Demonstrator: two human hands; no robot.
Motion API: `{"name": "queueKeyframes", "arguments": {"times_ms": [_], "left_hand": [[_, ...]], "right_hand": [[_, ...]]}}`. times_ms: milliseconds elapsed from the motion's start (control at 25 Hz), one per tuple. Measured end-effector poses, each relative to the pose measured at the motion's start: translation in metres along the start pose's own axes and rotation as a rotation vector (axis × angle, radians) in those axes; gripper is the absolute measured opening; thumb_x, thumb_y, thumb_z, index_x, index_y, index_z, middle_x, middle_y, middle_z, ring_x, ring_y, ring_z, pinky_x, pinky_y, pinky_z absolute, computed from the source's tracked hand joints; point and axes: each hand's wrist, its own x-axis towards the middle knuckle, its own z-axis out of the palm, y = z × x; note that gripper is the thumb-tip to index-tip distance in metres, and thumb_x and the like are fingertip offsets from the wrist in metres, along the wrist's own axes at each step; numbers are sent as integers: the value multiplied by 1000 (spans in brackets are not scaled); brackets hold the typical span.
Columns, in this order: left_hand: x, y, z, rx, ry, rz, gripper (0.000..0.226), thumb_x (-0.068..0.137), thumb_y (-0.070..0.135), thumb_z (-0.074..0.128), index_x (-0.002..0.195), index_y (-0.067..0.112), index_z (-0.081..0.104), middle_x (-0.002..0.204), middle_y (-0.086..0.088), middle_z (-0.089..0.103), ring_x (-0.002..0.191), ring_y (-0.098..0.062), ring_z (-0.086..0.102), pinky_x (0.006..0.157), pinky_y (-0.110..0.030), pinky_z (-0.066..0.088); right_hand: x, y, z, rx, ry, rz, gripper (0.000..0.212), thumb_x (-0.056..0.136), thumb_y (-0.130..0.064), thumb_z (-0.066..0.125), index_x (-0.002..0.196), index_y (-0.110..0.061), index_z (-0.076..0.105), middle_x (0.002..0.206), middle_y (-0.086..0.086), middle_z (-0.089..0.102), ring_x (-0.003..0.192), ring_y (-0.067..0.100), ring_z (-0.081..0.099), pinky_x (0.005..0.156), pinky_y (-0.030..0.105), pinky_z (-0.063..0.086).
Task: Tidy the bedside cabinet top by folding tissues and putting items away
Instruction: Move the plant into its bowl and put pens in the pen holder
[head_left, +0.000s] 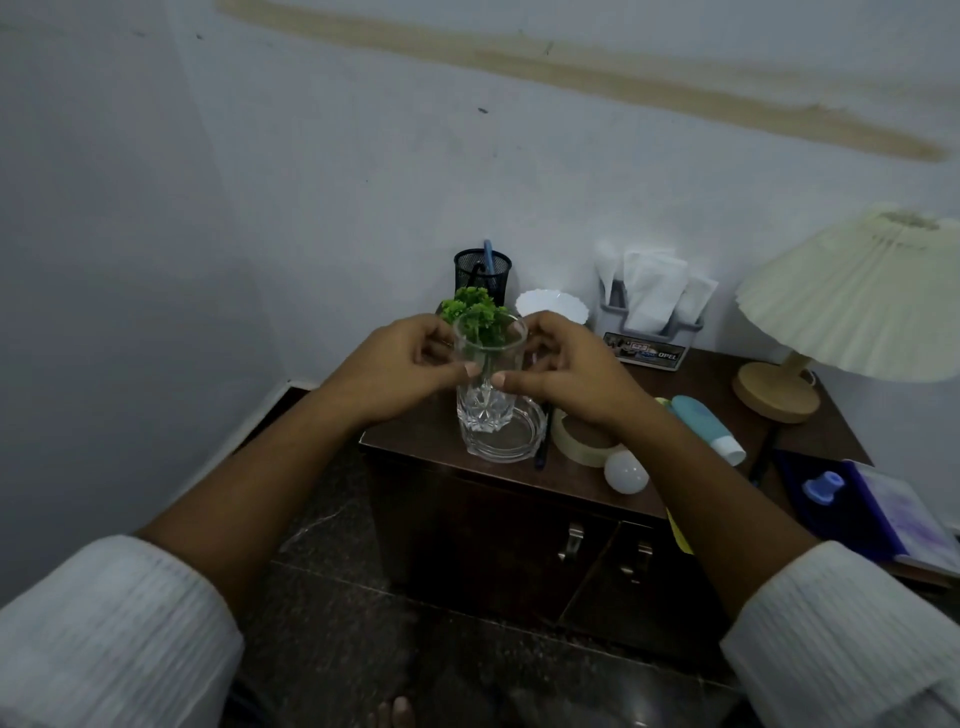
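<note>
Left grip (400, 366) and right grip (563, 371) both pinch the glass (485, 402) by its upper wall from opposite sides, thumbs nearly meeting on the near face. A green sprig (475, 314) stands inside, rising past the rim between them. Below the grips the base sits in or just over a clear dish (517, 447) on the cabinet (415, 439); contact is unclear. Best to keep the glass upright, squeeze evenly and lower it straight, clear of the dish wall. Tissues (652, 291) stand beyond the right grip.
</note>
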Motion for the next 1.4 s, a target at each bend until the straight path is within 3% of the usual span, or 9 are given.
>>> {"name": "queueKeyframes", "arguments": {"times_ms": [160,440,520,600,680,840,1160,1280,1400], "left_hand": [[5,0,7,-63,-39,15,43,75,45,81,109,25,64,106,-1,71,94,-18,72,82,-49,62],[9,-4,16,-80,-119,4,39,78,33,85,108,22,64,107,-2,72,96,-19,72,83,-44,62],[13,-9,11,-122,-159,-23,35,82,27,83,111,19,66,108,-5,73,96,-21,73,82,-44,63],[19,-12,4,-154,-168,-63,25,89,16,76,112,15,67,106,-7,74,95,-22,75,81,-43,63],[27,-15,1,-165,-46,-110,15,94,9,67,108,13,69,100,-9,74,91,-23,75,80,-42,63],[49,-33,7,-199,238,-216,12,93,10,64,102,18,66,100,-11,73,89,-24,72,78,-44,63],[93,-51,32,-356,160,-371,32,90,12,68,121,17,58,115,-9,67,102,-26,68,85,-47,61],[102,-53,36,-341,152,-311,30,91,12,67,120,15,64,109,-6,71,99,-25,71,86,-48,62],[109,-47,36,-323,197,-225,30,92,8,67,121,15,68,102,-5,74,95,-23,74,84,-44,62]], "right_hand": [[-4,10,-9,-12,-8,1,60,59,-45,89,110,-27,62,106,0,74,89,21,73,83,50,60],[-6,26,-9,-24,-68,35,66,52,-48,89,109,-30,60,107,-2,73,89,21,74,84,53,59],[-4,28,-10,-1,-92,44,66,56,-41,90,114,-28,60,111,0,73,89,26,74,86,55,59],[1,30,-18,35,-154,62,58,71,-17,87,121,-20,59,113,4,73,92,39,72,88,58,58],[8,30,-28,78,-140,83,46,84,6,72,125,-12,60,114,7,73,99,40,71,88,54,60],[30,35,-34,149,81,90,28,94,2,62,117,-13,63,112,17,71,95,31,73,78,44,62],[90,49,4,150,-26,205,57,89,-3,72,141,-9,49,115,16,66,104,33,70,91,55,58],[105,50,13,204,-27,224,54,89,-3,71,139,-9,50,118,22,65,99,39,72,85,54,60],[112,49,5,265,13,204,41,93,-4,68,131,-10,55,113,23,67,89,32,74,71,42,64]]}}
